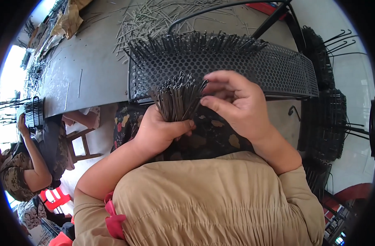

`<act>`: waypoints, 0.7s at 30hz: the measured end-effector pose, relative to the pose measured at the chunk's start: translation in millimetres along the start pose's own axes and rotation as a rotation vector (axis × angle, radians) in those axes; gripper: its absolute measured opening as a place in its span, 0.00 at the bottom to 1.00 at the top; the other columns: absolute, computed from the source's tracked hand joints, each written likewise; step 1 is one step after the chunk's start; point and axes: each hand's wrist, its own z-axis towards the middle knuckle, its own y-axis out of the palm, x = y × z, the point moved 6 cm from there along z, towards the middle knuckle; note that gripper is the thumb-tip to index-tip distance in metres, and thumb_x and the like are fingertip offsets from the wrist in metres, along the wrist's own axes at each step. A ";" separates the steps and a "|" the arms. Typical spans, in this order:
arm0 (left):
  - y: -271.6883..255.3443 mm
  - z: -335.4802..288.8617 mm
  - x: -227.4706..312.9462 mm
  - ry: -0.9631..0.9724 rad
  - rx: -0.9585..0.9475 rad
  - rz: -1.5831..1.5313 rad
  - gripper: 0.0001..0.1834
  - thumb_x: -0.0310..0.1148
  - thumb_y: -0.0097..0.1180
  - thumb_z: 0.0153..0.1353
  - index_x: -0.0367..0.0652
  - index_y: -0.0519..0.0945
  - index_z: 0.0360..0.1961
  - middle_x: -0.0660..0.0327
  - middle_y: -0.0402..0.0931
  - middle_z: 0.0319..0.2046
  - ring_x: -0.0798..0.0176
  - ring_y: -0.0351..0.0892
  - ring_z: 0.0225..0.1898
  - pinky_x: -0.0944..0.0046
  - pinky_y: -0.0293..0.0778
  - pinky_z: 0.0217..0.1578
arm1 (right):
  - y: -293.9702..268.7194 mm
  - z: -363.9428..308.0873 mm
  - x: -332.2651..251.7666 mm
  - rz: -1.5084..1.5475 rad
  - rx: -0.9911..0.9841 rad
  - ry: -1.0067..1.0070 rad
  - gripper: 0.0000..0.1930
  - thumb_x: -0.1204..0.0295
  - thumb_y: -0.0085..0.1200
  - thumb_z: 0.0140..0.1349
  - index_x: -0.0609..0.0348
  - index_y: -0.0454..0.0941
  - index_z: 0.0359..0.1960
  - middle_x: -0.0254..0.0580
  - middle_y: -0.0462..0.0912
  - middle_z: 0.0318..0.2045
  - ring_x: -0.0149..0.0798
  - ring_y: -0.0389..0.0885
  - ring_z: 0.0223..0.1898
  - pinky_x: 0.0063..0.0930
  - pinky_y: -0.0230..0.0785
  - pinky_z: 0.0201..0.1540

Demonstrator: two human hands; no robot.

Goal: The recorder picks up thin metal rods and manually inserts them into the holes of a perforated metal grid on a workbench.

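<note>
A thick bundle of thin dark metal rods with small looped ends stands upright in front of my body. My left hand is wrapped round its lower part, thumb across the front. At the bundle's right side is my right hand, with thumb and forefinger apart and the other fingers curled behind. One rod leans out from the bundle toward these fingertips; whether they touch it is hard to tell. Just beyond my hands stands a black perforated metal rack, with a dense row of similar dark rods along its far edge.
Loose pale rods lie heaped on the grey table behind the rack. A black bar frame rises at the back right. Bundles of dark hooked rods hang at the right. At far left a co-worker's arm reaches toward another rack.
</note>
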 end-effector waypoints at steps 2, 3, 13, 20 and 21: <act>2.8 2.4 1.6 -0.007 -0.002 0.011 0.07 0.26 0.63 0.55 0.40 0.81 0.37 0.65 0.81 0.25 0.74 0.75 0.22 0.72 0.69 0.22 | 3.0 4.0 3.7 0.051 -0.017 -0.102 0.22 0.82 0.62 0.59 0.63 0.70 0.54 0.43 0.84 0.39 0.25 0.81 0.35 0.17 0.74 0.38; 3.0 4.1 2.2 -0.013 0.004 0.022 0.08 0.26 0.63 0.55 0.40 0.82 0.38 0.65 0.81 0.25 0.74 0.75 0.22 0.73 0.69 0.22 | 3.2 5.8 3.2 0.086 -0.001 -0.108 0.20 0.82 0.61 0.60 0.64 0.71 0.52 0.41 0.84 0.37 0.25 0.82 0.36 0.16 0.74 0.38; 5.6 5.8 -4.0 -0.094 0.030 -0.342 0.13 0.23 0.63 0.56 0.37 0.79 0.44 0.58 0.82 0.34 0.65 0.81 0.31 0.68 0.77 0.25 | 0.1 12.1 11.0 0.318 0.050 -0.021 0.16 0.83 0.57 0.62 0.62 0.71 0.50 0.41 0.84 0.36 0.29 0.84 0.34 0.17 0.74 0.33; 8.2 5.5 -0.9 -0.107 0.008 -0.339 0.12 0.23 0.63 0.56 0.36 0.77 0.41 0.55 0.82 0.34 0.63 0.81 0.31 0.67 0.76 0.25 | -2.4 9.8 7.8 0.300 0.023 -0.022 0.12 0.82 0.56 0.63 0.64 0.72 0.47 0.44 0.84 0.34 0.33 0.85 0.33 0.19 0.76 0.30; 4.9 4.1 -3.0 -0.128 0.025 -0.319 0.11 0.23 0.63 0.56 0.36 0.77 0.40 0.56 0.81 0.33 0.63 0.81 0.31 0.67 0.75 0.24 | -13.7 14.5 1.9 0.296 0.095 -0.067 0.11 0.81 0.56 0.64 0.64 0.72 0.47 0.45 0.84 0.34 0.34 0.85 0.33 0.19 0.76 0.30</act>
